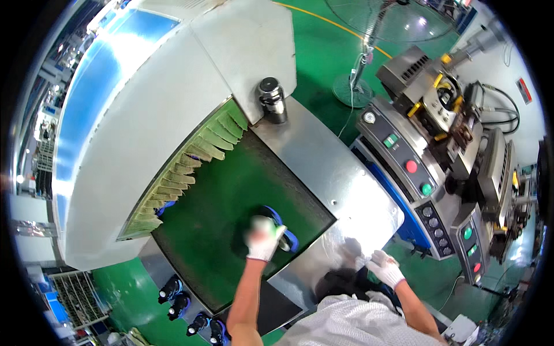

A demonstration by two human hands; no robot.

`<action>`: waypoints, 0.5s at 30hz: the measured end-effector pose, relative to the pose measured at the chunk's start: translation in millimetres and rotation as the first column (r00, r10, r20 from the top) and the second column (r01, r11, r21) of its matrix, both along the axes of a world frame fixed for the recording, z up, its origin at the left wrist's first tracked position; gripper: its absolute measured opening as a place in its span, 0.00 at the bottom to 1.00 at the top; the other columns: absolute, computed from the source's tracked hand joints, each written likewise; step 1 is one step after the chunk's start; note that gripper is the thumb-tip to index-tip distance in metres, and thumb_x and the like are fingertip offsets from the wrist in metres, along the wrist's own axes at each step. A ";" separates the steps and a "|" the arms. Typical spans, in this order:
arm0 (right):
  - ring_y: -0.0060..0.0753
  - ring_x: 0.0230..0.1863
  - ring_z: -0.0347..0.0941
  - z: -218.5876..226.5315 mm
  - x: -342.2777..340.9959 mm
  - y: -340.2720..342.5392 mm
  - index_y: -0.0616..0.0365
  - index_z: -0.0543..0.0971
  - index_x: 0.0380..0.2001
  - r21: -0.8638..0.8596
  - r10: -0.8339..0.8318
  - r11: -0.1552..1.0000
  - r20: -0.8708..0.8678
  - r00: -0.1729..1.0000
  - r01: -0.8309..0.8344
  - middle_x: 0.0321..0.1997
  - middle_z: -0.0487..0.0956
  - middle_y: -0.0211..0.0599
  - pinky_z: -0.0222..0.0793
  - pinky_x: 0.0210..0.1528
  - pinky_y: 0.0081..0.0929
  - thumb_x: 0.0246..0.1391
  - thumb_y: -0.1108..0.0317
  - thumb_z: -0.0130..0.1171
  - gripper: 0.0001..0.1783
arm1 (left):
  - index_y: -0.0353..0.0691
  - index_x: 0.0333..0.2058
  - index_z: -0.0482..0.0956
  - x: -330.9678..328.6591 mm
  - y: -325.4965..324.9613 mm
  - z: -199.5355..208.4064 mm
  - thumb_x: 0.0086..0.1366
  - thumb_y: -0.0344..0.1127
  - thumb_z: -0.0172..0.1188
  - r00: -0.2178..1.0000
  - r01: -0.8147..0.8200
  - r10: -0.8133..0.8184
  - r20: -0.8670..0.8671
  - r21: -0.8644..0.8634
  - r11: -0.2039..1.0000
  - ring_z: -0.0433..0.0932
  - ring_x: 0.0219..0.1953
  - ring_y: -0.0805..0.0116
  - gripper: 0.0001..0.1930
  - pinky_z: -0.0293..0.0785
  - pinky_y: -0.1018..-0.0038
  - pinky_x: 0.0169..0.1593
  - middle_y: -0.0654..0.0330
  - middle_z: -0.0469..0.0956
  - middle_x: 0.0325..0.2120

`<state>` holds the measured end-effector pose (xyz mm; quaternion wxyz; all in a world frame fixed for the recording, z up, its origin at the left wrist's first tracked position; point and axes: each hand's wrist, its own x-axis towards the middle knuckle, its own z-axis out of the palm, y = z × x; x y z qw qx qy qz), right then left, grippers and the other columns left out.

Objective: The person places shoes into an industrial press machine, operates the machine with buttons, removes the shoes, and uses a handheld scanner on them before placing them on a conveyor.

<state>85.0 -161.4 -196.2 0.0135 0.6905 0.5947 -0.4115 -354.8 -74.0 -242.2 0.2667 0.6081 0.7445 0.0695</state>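
A dark shoe with a blue sole edge lies on the green belt of a large grey machine. My left hand, in a white glove, reaches over the shoe and grips it. A blurred patch hides part of that hand and of the shoe. My right hand, also gloved in white, hovers by the rounded end of the steel table. Its fingers are loosely bent and apart, with nothing visible in them.
Green strip curtains hang across the machine's opening, with blue bits showing behind them. A steel flask stands at the table's far end. Several dark-and-blue shoes sit at lower left. To the right is a press with a button panel.
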 end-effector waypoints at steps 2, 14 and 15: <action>0.44 0.57 0.79 17.9 -45.8 25.9 0.58 0.68 0.67 -0.062 0.094 0.992 -0.186 0.978 -0.107 0.52 0.83 0.52 0.71 0.60 0.37 0.50 0.37 0.66 0.49 | 0.39 0.38 0.78 64.0 -23.2 39.5 0.59 0.56 0.70 0.992 0.018 -0.030 0.122 0.101 0.995 0.79 0.36 0.53 0.24 0.75 0.60 0.40 0.52 0.76 0.34; 0.33 0.45 0.75 164.4 80.1 88.7 0.64 0.73 0.57 -0.230 -0.318 0.948 -0.733 0.601 0.221 0.44 0.80 0.39 0.73 0.50 0.28 0.47 0.58 0.71 0.35 | 0.33 0.55 0.75 331.0 103.6 266.8 0.55 0.38 0.76 0.743 0.317 -0.615 0.264 0.671 0.671 0.78 0.51 0.51 0.32 0.77 0.62 0.53 0.45 0.74 0.52; 0.30 0.46 0.73 157.0 107.6 75.8 0.64 0.74 0.56 -0.228 -0.323 0.930 -0.882 0.344 0.287 0.44 0.79 0.35 0.72 0.51 0.28 0.48 0.62 0.71 0.33 | 0.32 0.58 0.73 350.0 130.5 280.3 0.56 0.36 0.75 0.717 0.353 -0.675 0.175 0.744 0.568 0.76 0.55 0.51 0.33 0.76 0.61 0.55 0.44 0.72 0.55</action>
